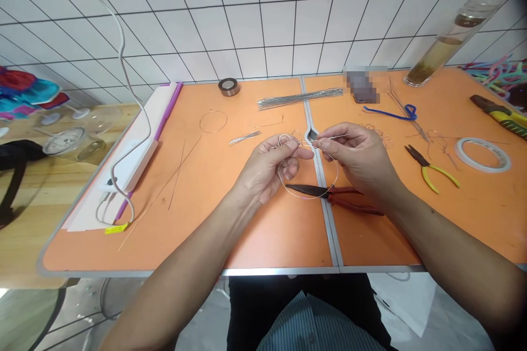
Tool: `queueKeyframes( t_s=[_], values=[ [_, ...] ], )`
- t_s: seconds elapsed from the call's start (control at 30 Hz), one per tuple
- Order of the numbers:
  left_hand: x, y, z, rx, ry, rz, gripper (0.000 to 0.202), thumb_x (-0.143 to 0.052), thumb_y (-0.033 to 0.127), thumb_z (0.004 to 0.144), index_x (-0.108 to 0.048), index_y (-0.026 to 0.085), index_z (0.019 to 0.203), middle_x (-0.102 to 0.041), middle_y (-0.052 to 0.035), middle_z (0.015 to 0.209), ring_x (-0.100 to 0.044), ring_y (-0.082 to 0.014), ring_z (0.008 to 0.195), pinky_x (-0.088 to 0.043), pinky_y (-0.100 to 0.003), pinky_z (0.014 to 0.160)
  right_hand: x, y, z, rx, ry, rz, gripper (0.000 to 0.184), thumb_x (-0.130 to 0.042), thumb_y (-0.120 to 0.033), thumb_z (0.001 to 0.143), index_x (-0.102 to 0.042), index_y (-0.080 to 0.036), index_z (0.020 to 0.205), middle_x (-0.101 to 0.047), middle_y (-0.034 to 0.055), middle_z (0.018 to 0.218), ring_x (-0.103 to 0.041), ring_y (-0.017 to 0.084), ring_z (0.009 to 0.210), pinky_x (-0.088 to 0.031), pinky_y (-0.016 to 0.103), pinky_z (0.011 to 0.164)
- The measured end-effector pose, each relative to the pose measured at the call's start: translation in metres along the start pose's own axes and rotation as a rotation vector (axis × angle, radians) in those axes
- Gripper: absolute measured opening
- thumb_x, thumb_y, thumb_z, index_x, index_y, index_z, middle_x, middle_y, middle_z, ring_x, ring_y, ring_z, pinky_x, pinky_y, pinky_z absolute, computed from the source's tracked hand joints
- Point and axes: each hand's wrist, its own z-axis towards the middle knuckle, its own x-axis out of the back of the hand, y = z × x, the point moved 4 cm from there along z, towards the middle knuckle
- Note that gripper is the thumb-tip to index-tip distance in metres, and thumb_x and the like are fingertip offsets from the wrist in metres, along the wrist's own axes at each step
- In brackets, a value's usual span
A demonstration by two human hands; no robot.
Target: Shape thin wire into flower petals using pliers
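Head view. Left hand [269,167] and right hand [358,156] meet over the counter [230,214] at centre seam. Both pinch a thin wire ring [307,194]: left fingers [293,145] pressed together on its coiled top, right fingers [323,143] pinching the wire end just beside them. Ring hangs below hands, lower arc over red pliers [341,197] lying on counter. Yellow pliers [432,167] to the right, near tape roll [483,153]. Wire bundle [298,97] behind hands; second ring [213,122] lies flat to the left. White power strip [135,159] w/ cable at left edge. Glass tube [448,38] at back right.
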Motion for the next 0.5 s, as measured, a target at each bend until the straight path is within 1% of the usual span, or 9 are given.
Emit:
queueKeyframes(
  t_s=[0.1, 0.2, 0.37, 0.5],
  values=[
    [-0.0002, 0.0021, 0.0000, -0.022, 0.018, -0.011, 0.026, -0.084, 0.025, 0.088, -0.061, 0.016, 0.079, -0.082, -0.0059, 0.079, -0.059, -0.0054, 0.047, -0.045, -0.018, 0.048, 0.0018, 0.0044, 0.0010, -0.048, -0.037, 0.017, 0.013, -0.095, -0.036, 0.085, -0.087, -0.029, 0.093, -0.076, 0.0005, 0.089, -0.061, 0.013, 0.074, -0.052, 0.030, 0.071],
    [0.0010, 0.0021, 0.0004, -0.022, 0.024, -0.010, 0.024, -0.084, 0.025, 0.088, -0.063, 0.016, 0.081, -0.081, -0.0058, 0.079, -0.058, -0.0052, 0.047, -0.045, -0.018, 0.048, 0.0037, 0.0073, 0.0019, -0.097, -0.064, -0.003, 0.017, -0.095, -0.040, 0.085, -0.088, -0.029, 0.096, -0.076, 0.0015, 0.089, -0.060, 0.013, 0.074, -0.050, 0.031, 0.071],
    [0.0027, 0.0018, 0.0009, -0.027, 0.023, -0.023, 0.025, -0.085, 0.026, 0.087, -0.064, 0.015, 0.081, -0.081, -0.0055, 0.079, -0.058, -0.0050, 0.048, -0.045, -0.018, 0.048, 0.0033, 0.0058, 0.0007, -0.123, -0.064, -0.071, 0.020, -0.094, -0.044, 0.085, -0.088, -0.028, 0.095, -0.074, 0.0009, 0.083, -0.060, 0.014, 0.075, -0.051, 0.032, 0.074],
    [0.0030, 0.0032, 0.0008, -0.035, 0.026, -0.015, 0.024, -0.086, 0.027, 0.087, -0.065, 0.015, 0.082, -0.081, -0.0053, 0.080, -0.059, -0.0052, 0.049, -0.046, -0.017, 0.048, 0.0005, 0.0039, -0.0003, -0.144, -0.114, -0.085, 0.020, -0.096, -0.044, 0.083, -0.089, -0.028, 0.093, -0.073, 0.0006, 0.084, -0.059, 0.014, 0.076, -0.051, 0.031, 0.074]
  ],
)
